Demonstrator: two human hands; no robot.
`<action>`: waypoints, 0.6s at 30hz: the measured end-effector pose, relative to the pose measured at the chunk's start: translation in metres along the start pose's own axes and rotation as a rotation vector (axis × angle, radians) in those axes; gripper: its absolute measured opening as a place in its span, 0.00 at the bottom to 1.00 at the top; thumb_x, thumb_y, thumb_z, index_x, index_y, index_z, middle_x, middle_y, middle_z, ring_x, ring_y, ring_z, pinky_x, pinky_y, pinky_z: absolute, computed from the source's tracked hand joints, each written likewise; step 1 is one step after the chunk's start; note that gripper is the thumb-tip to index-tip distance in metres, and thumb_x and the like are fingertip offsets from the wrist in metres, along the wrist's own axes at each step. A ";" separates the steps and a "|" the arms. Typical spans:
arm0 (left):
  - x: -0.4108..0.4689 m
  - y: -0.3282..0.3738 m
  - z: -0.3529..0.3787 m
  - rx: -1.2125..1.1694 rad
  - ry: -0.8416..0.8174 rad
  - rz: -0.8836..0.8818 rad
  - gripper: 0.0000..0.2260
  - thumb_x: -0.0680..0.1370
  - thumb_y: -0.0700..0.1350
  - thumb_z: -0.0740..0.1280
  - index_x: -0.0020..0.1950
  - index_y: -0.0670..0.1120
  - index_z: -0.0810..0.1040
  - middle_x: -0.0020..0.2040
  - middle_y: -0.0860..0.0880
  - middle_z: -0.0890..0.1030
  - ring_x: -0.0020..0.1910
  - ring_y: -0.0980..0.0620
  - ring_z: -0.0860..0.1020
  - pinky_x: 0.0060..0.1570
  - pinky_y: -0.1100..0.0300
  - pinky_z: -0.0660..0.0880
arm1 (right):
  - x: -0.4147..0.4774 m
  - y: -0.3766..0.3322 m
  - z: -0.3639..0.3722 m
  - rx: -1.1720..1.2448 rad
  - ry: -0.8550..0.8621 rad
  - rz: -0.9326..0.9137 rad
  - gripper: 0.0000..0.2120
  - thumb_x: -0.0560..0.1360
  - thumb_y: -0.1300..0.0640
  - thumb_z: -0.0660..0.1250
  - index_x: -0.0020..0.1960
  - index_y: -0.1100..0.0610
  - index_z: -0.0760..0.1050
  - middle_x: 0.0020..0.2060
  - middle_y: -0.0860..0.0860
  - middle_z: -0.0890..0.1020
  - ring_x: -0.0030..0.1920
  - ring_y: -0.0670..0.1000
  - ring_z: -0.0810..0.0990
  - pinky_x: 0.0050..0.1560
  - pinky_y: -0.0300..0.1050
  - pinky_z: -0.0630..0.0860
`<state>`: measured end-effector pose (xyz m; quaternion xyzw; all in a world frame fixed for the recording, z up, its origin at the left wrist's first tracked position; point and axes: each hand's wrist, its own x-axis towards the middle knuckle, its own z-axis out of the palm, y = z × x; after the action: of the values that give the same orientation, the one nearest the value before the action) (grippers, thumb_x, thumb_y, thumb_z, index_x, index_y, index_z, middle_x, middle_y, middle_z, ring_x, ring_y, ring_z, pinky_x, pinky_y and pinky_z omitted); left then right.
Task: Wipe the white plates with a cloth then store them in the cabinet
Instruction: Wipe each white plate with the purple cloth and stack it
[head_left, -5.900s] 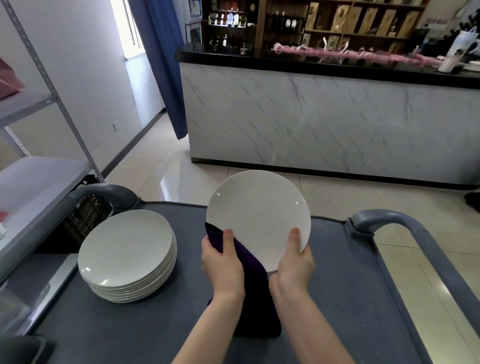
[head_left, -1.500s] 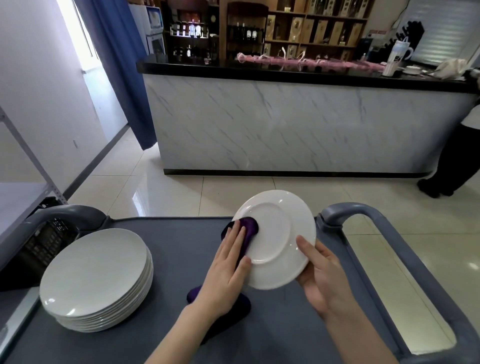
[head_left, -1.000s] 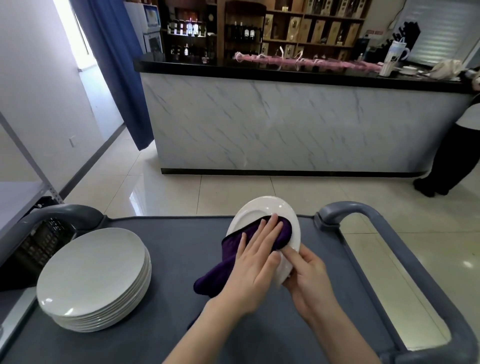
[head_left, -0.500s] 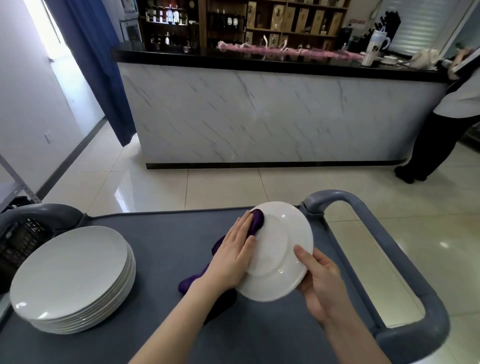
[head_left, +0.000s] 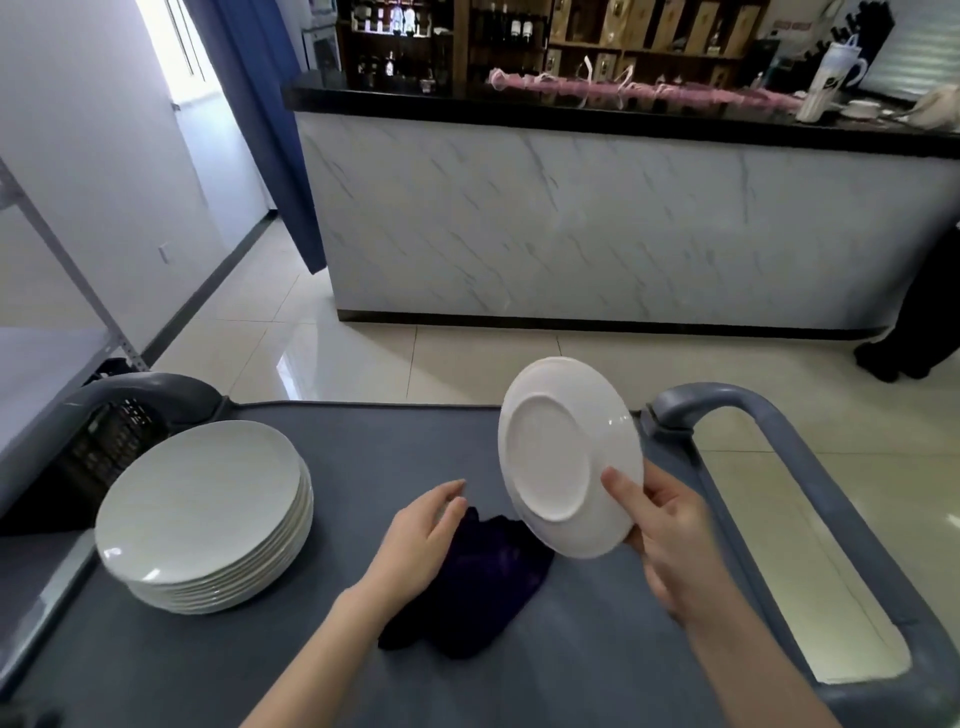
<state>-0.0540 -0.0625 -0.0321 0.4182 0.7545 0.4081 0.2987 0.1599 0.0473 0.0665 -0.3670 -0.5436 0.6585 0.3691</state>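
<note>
The right hand (head_left: 670, 540) pinches the plate (head_left: 561, 452) at its lower right rim, thumb laid across the underside and fingers behind. The plate stands tilted on edge above the cart (head_left: 363, 441), with its foot ring facing the person. The left hand (head_left: 421, 535) is relaxed, fingers nearly straight and holding nothing, over the near edge of the purple cloth (head_left: 483, 587); whether it touches the cloth cannot be told. The cloth lies crumpled on the cart top, just below and left of the plate. So the plate sits up and to the right of the free hand, close by — and only the right hand carries it. The stack of plates (head_left: 202, 509) waits well apart at the cart's left end. This plate looks ready to store, but no cabinet shows — only a metal shelf (head_left: 47, 353) at far left — so the direction of the carry cannot be judged.
</note>
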 end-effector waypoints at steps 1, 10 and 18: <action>-0.003 0.007 -0.005 -0.111 0.067 -0.010 0.13 0.84 0.53 0.58 0.68 0.58 0.72 0.65 0.58 0.78 0.65 0.60 0.75 0.61 0.70 0.70 | 0.002 0.000 0.004 -0.092 -0.034 -0.053 0.08 0.74 0.58 0.70 0.46 0.47 0.86 0.43 0.52 0.87 0.43 0.48 0.84 0.41 0.43 0.81; -0.037 0.056 -0.058 -0.822 0.372 -0.125 0.16 0.79 0.57 0.65 0.65 0.55 0.74 0.52 0.49 0.85 0.49 0.48 0.85 0.41 0.55 0.82 | 0.004 0.018 0.055 -0.795 -0.472 -0.503 0.13 0.77 0.61 0.70 0.59 0.47 0.82 0.36 0.43 0.83 0.35 0.47 0.80 0.38 0.44 0.74; -0.060 0.031 -0.080 -0.902 0.676 -0.290 0.17 0.75 0.30 0.67 0.58 0.47 0.78 0.47 0.44 0.85 0.40 0.49 0.85 0.33 0.57 0.80 | 0.006 0.035 0.102 -1.112 -0.626 -1.084 0.24 0.63 0.63 0.82 0.57 0.50 0.84 0.56 0.43 0.85 0.54 0.48 0.85 0.39 0.44 0.84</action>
<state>-0.0770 -0.1341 0.0398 -0.0113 0.6091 0.7550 0.2427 0.0640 0.0027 0.0455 0.0168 -0.9677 0.0973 0.2318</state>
